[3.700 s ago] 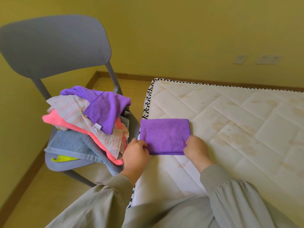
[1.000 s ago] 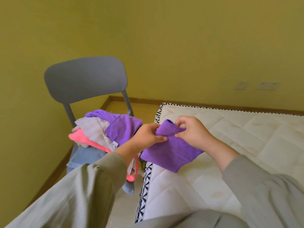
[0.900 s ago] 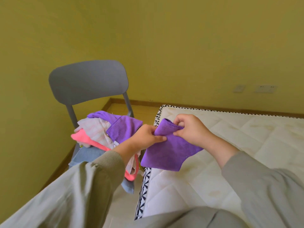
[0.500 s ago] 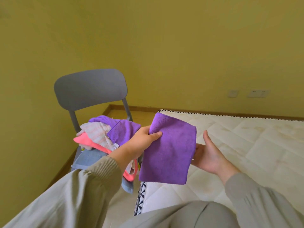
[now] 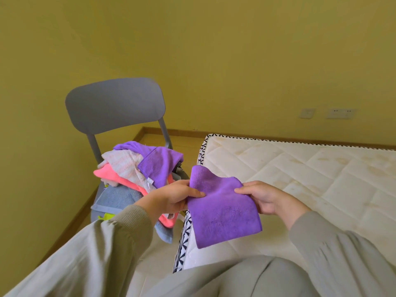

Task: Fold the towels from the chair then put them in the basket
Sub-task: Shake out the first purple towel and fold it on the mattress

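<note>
Head view: folded purple towel (image 5: 222,211) is up off the mattress (image 5: 300,179), held by both hands.

I see the towel at centre frame, in the air over the mattress's near-left corner. Seconds ago it lay flat there being pressed; half a second ago it hung upright from the left hand (image 5: 171,198) alone. Now that hand pinches its left edge, thumb on top. The right hand (image 5: 263,198) grips the right edge, so the hands are apart with the cloth between them. I judge this fold finished and the basket next, though no basket is in view. The towel is a small plush rectangle, several layers thick, with its upper-left corner bulging and its lower edge drooping. A pile of towels (image 5: 128,168) waits on the grey chair (image 5: 115,103), left of centre, so much remains.
</note>
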`<state>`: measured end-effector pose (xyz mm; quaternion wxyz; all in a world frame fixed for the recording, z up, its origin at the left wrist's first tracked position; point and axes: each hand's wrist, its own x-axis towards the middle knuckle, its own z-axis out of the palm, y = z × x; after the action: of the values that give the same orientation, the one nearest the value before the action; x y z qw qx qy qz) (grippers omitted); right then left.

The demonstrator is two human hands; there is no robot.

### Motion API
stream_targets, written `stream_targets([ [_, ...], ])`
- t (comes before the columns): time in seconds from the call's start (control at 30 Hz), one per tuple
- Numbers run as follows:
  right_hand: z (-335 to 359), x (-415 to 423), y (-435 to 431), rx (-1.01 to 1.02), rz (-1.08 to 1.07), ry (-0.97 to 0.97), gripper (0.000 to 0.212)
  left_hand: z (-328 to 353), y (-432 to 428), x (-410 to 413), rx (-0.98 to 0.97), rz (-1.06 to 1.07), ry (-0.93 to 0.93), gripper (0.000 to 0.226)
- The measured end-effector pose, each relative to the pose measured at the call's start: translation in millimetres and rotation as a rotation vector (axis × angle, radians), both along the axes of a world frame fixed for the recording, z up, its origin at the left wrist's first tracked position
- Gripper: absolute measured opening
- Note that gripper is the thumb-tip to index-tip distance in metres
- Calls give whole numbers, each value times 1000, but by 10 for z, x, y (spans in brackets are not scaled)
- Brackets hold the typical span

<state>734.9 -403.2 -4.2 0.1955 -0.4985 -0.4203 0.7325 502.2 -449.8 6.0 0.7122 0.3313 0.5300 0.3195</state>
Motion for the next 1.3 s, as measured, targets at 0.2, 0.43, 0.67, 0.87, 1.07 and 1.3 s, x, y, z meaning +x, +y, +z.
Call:
stream_targets([
  [0.2,-450,3,90,-35,-47,-177,15,-567,154,146,10,48,503,11],
  [0.43,-1033,-45,273,155,-181,-461,14,-1209,363,232,130,-5,983,44],
  [0.67,-1111,-49,553,89,-224,-594,29,-1286,704,257,20,6,755,10],
  [0.87,-1143,-140,535,-62,-401,-329,40,-1221,756,208,89,-209,1033,54],
  [1.07,-1236,-159,543,149,-373,-354,25,-1492,722,236,25,379,354,27],
  [1.3,-1293,-122,443,183,-398,-167,18,-1476,507,174,279,256,526,19],
])
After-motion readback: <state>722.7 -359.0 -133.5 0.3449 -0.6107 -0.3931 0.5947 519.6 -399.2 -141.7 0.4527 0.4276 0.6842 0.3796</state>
